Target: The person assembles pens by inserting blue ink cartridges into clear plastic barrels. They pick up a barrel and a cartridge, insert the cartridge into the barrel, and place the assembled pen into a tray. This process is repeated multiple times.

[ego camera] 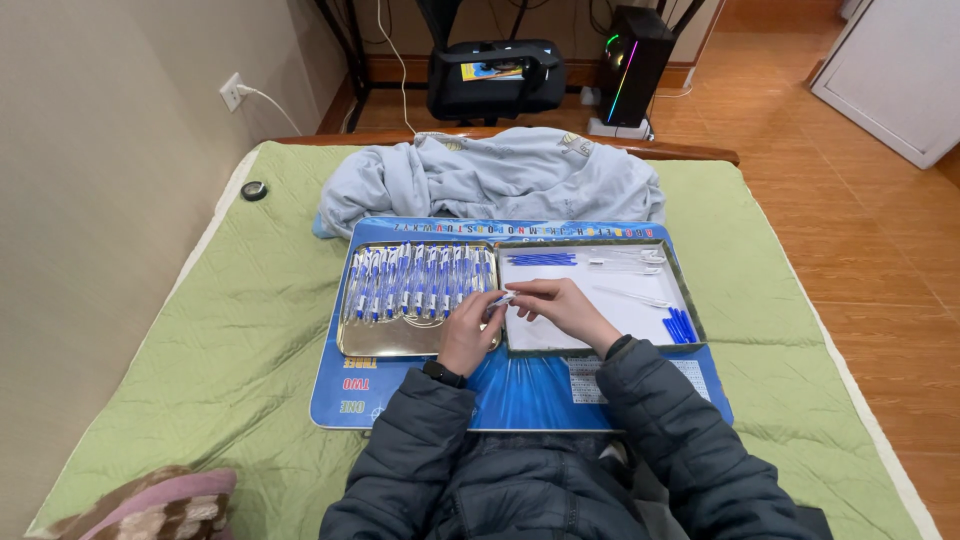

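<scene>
My left hand and my right hand meet over the divide between two shallow metal trays, both pinching one small clear-and-blue pen. The left tray holds a row of several assembled blue-and-clear pens standing side by side. The right tray has a white lining with loose parts: blue refills at the top left, clear barrels at the top right, and small blue caps at the right edge.
Both trays rest on a blue printed board laid on a green quilted bed cover. A crumpled pale blue garment lies behind the board. A small black round object sits at the far left. A pink-brown cushion is at the near left corner.
</scene>
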